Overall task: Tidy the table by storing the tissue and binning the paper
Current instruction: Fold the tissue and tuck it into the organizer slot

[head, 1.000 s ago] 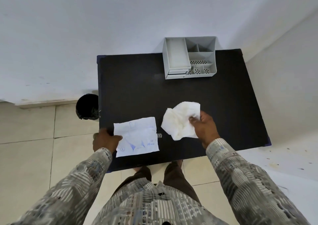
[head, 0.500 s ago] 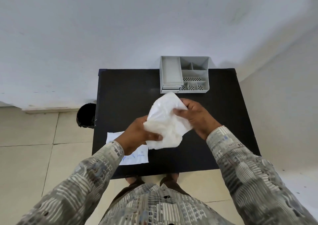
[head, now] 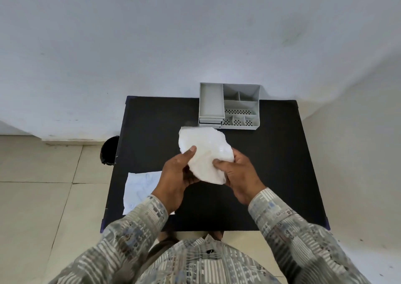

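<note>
The white tissue point(head: 205, 154) is held above the middle of the black bench point(head: 271, 164), clamped between both hands: the left hand point(head: 175, 178) is closed on its 8 o'clock side, the right hand point(head: 237, 175) on its 4 o'clock side. The paper point(head: 141, 188) is laid flat at the bench's 8 o'clock corner. A grey organiser point(head: 230, 105) is set at 12 o'clock, a black bin point(head: 109, 150) on the floor at 9 o'clock.

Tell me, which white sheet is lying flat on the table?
The printed paper at the table's left edge; the tissue is held up in both hands.
</note>
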